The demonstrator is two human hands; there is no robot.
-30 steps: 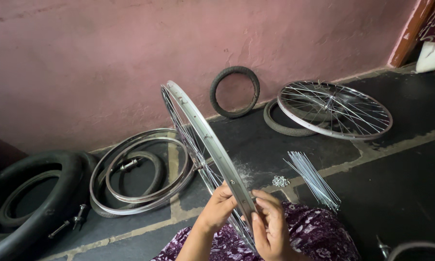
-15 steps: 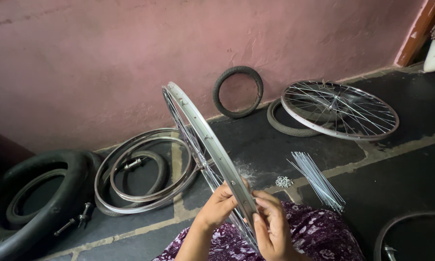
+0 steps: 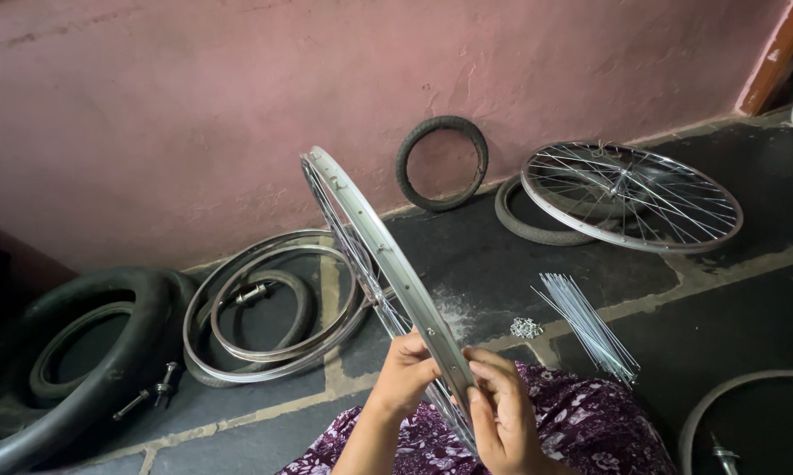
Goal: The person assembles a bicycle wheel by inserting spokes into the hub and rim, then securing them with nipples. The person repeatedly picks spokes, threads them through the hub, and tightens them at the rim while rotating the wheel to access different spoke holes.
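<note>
A silver bicycle wheel rim (image 3: 374, 242) with thin spokes stands on edge over my lap, seen almost edge-on. My left hand (image 3: 405, 374) grips the rim's near part from the left side. My right hand (image 3: 500, 413) holds the same stretch of rim from the right, fingers curled onto its edge. My lap is covered by purple flowered cloth (image 3: 581, 427).
On the dark floor lie a bundle of loose spokes (image 3: 588, 324), a small pile of nipples (image 3: 527, 328), stacked bare rims (image 3: 269, 308), black tyres (image 3: 71, 352), a spoked wheel (image 3: 630, 195) on a tyre, and a small tyre (image 3: 441, 163) against the pink wall.
The view has shifted slightly, so floor items sit a little further right. Both hands stay on the rim with barely any change in grip.
</note>
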